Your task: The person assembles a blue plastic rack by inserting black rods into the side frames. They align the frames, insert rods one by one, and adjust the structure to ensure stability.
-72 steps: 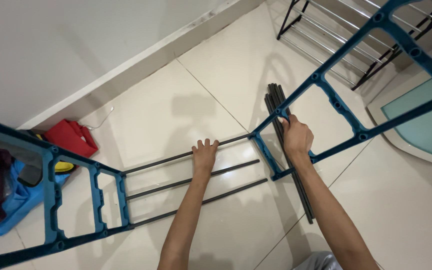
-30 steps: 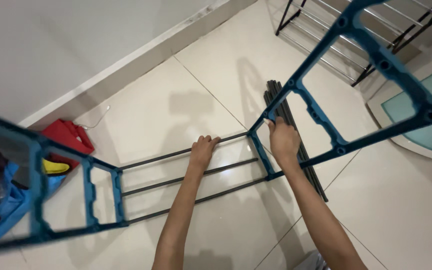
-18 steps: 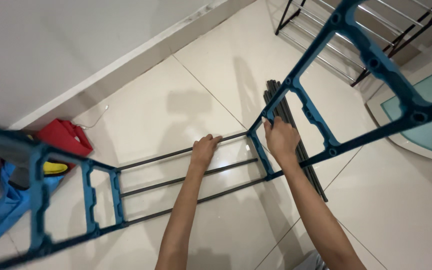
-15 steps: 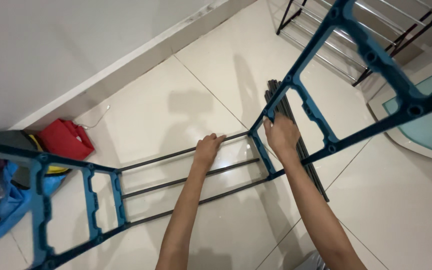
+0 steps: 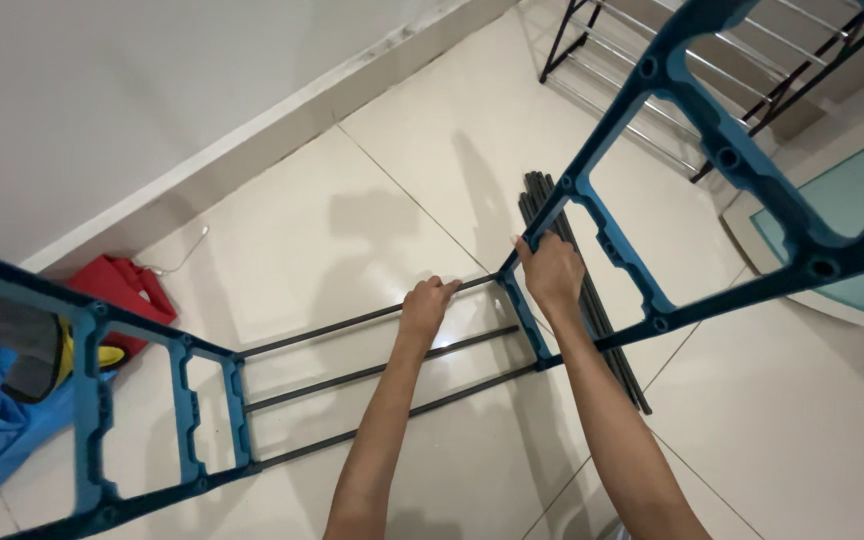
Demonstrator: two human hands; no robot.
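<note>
Your left hand (image 5: 425,305) is curled closed over the top thin black metal rod (image 5: 352,322), near its right end. Your right hand (image 5: 550,272) is closed around the corner of the right blue plastic ladder-shaped side frame (image 5: 642,150). You have two blue frames; the left one (image 5: 92,400) stands apart. Three black rods join them above the white tiled floor (image 5: 372,190). A bundle of loose black rods (image 5: 612,340) lies behind your right arm; their number is hard to count.

Glossy cream floor tiles (image 5: 352,215), white wall (image 5: 102,90)
</note>
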